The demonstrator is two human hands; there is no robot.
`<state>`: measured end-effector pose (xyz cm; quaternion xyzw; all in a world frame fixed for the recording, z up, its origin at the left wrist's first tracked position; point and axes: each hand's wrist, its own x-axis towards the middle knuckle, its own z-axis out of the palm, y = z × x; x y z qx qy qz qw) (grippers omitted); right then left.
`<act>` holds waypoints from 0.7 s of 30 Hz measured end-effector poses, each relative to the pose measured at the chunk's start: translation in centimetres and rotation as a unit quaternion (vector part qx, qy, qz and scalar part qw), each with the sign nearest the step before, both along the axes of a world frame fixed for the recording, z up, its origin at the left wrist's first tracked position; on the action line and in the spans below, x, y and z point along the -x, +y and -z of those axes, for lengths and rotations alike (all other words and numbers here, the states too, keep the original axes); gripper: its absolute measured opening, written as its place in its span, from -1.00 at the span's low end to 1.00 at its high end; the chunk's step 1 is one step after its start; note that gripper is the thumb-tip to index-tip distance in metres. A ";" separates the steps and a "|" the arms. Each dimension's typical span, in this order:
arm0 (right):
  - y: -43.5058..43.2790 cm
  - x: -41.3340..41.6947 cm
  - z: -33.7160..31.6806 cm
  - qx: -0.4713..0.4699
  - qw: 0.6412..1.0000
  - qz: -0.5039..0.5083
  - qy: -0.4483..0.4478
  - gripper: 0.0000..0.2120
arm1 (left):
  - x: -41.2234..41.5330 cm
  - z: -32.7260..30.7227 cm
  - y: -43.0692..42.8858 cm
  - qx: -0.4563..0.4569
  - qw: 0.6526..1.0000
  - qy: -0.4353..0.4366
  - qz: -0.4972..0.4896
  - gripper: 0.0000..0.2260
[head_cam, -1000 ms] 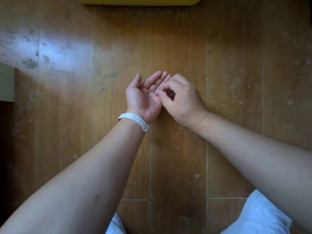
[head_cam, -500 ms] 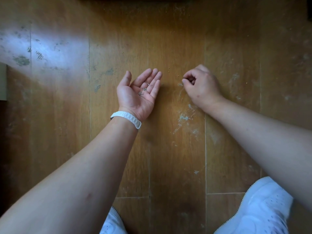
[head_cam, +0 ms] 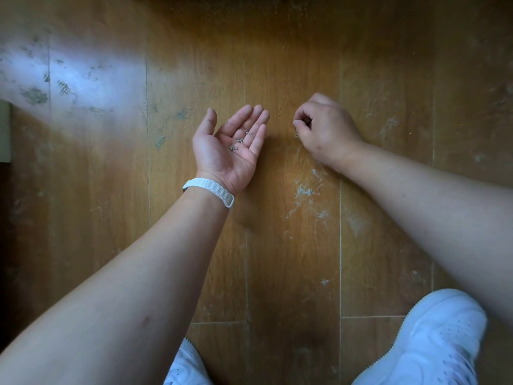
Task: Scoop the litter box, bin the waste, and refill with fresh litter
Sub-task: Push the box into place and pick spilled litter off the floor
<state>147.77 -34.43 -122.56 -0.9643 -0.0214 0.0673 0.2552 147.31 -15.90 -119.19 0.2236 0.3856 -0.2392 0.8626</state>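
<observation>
My left hand [head_cam: 222, 159] is held palm up and slightly cupped just above the wooden floor [head_cam: 277, 259]. Several small grey litter grains [head_cam: 236, 144] lie in the palm. A white band [head_cam: 211, 191] circles that wrist. To the right, my right hand [head_cam: 327, 132] is knuckles up on the floor with thumb and fingertips pinched together. One stray grain [head_cam: 296, 135] lies right by those fingertips; I cannot see whether anything is between them. The litter box, scoop and bin are out of view.
A few tiny crumbs [head_cam: 279, 115] dot the floor between and beyond the hands, and pale dusty smears [head_cam: 304, 191] mark the boards below the right wrist. My white shoes [head_cam: 433, 343] show at the bottom edge. A beige object's edge [head_cam: 4, 132] sits at far left.
My right hand left the left palm and moved right, down to the floor, where it stays pinched. The view tilted, so the yellow object at the top edge dropped out of sight.
</observation>
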 end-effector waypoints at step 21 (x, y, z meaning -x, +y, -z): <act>2.1 4.6 -3.0 -0.119 0.989 0.067 -0.060 -0.90 | 0.9 -1.1 -0.2 -0.016 0.999 -0.015 0.024 -0.48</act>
